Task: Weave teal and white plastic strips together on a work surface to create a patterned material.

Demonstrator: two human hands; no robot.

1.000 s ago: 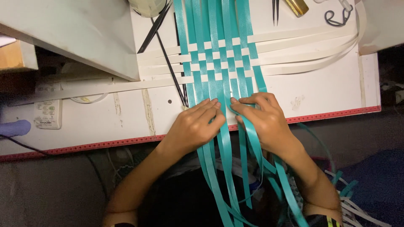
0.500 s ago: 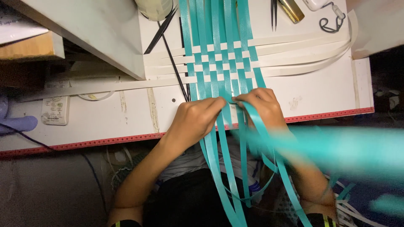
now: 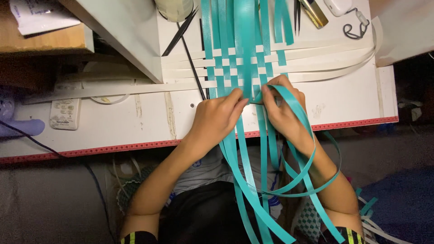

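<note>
Two hands press at the near edge of a woven mat of teal strips and white strips on the white table; the left hand lies flat with fingers closed on the teal strips, the right hand pinches one looping teal strip

I count two hands: left hand, right hand. One remote control. One white table. Teal strips overlap; no exact count.
</note>
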